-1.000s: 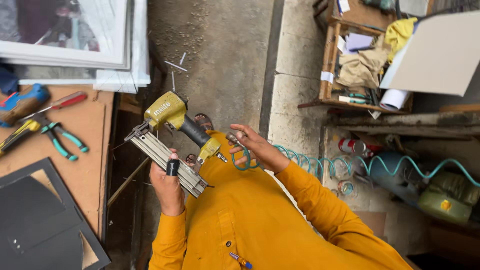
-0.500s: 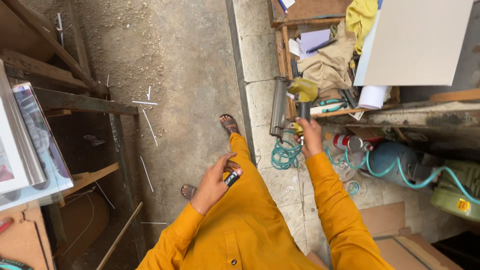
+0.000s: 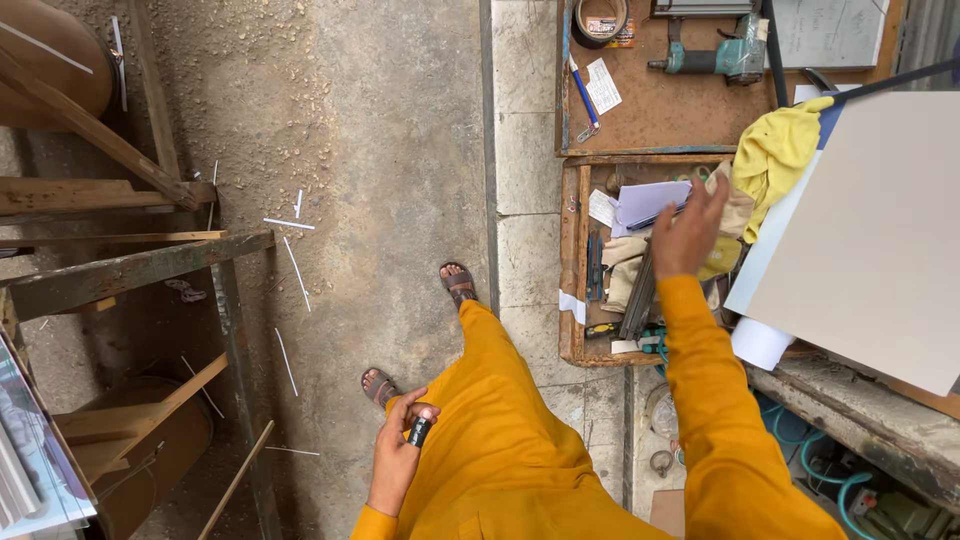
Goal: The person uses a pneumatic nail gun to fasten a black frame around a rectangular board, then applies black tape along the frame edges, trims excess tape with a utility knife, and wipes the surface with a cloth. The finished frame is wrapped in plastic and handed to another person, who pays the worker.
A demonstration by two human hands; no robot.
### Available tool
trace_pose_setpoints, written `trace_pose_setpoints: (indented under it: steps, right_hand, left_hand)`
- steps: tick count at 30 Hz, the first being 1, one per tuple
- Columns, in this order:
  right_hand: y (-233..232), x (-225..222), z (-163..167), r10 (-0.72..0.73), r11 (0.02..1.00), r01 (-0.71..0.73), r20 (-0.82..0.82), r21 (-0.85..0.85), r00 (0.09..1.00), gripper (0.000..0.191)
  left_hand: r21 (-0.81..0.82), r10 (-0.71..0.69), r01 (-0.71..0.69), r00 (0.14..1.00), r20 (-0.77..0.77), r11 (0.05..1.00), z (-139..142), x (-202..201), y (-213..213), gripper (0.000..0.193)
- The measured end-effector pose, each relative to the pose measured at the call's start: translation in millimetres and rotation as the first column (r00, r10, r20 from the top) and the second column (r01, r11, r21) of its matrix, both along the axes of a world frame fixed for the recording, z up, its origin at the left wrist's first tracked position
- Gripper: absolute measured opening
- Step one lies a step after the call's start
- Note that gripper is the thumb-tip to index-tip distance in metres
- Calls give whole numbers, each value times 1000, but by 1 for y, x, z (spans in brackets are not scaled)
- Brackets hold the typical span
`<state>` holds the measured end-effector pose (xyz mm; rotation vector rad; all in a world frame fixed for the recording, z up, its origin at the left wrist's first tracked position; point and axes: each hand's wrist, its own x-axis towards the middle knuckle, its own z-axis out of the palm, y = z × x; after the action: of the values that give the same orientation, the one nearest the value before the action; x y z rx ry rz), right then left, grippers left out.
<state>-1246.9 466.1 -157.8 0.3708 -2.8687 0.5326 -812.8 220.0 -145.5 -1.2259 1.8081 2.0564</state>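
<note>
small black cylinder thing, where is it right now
In the head view it sits low and left of centre, pinched in the left hand as a small black cylinder beside the orange-clad thigh, just below the sandalled foot on the concrete floor.

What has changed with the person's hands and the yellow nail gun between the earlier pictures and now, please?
The right hand has let go of the yellow nail gun, carried over from in front of the body, and now hangs open over the wooden tray of tools; the gun itself is hidden. The left hand still holds the small black cylinder beside the orange-clad leg.
</note>
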Motion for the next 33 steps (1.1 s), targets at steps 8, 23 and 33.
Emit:
trace_pose_setpoints:
  steps: [8, 23, 33]
  right_hand:
    - [-164, -206, -50, 334, 834, -482, 452, 267, 827, 19]
    - [-219, 216, 26, 695, 606, 164, 618, -778, 366, 30]
    - [-270, 506, 227, 761, 512, 136, 375, -848, -529, 56]
  left_hand:
    - [-10, 107, -107, 969, 221, 994, -41, 25, 4, 37]
    - [-363, 253, -292, 955, -152, 885, 70, 25, -41, 41]
    - [-714, 342, -563, 824, -451, 416, 193, 266, -45, 57]
